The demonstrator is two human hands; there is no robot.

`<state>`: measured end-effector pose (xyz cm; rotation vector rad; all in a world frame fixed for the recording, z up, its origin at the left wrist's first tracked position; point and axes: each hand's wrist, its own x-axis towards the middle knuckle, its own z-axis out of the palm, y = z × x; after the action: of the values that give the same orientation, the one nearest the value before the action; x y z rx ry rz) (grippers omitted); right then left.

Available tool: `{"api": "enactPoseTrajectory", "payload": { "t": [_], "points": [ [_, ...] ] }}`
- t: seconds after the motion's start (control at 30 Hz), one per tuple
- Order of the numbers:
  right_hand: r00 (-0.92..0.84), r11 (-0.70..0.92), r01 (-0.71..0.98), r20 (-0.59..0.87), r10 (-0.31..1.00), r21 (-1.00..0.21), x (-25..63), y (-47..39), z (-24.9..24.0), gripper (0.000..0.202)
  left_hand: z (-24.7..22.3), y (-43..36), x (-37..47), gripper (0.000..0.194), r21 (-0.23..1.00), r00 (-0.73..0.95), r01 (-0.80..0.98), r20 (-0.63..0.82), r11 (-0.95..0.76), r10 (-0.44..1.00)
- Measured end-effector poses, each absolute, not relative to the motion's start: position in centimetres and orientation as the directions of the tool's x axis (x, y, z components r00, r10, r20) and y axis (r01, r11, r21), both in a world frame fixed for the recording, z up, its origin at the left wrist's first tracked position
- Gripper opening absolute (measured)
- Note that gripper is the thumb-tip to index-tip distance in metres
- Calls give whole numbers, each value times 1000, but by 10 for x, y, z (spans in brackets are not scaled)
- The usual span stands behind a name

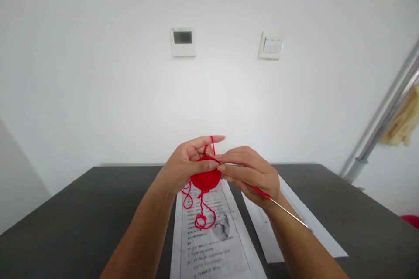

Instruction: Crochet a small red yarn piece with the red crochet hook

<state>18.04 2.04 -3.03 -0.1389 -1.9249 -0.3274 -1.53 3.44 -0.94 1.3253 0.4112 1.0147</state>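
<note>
My left hand (193,157) pinches a small red crochet piece (207,179) between thumb and fingers, its index finger stretched out with red yarn (212,141) looped over it. In my right hand (252,172) is a crochet hook (290,214) with a red grip and a silver shaft that sticks out behind the palm towards the lower right. The hook's tip meets the upper edge of the red piece, close to my left thumb. A curled yarn tail (205,226) hangs below the piece, and another loose strand dangles to its left.
Beneath my hands lies a printed sheet (209,261) on the dark table (65,222). A second paper (271,244) is partly under my right forearm. Behind the table, the white wall carries a thermostat panel (183,42) and a switch (271,46). A metal pole (382,117) slants at the right.
</note>
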Motion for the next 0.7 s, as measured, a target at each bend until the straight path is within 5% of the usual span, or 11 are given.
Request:
{"api": "enactPoseTrajectory", "payload": {
  "t": [0.27, 0.47, 0.6, 0.7],
  "points": [
    [-219, 943, 333, 973, 75, 2, 172, 20, -40, 29, -4, 20, -6, 84, 913, 380, -301, 380, -276, 843],
    [-109, 899, 431, 985, 132, -73, 161, 26, -47, 18, -10, 13, 5, 63, 870, 142, -43, 492, -491, 859],
    [-133, 881, 474, 988, 72, 0, 157, 28, -52, 16, -10, 24, 0, 71, 932, 330, -252, 335, -260, 882],
    [-159, 928, 350, 969, 191, -126, 158, 20, -46, 13, -8, 36, -11, 66, 937, 535, -342, 255, -70, 805]
  ]
}}
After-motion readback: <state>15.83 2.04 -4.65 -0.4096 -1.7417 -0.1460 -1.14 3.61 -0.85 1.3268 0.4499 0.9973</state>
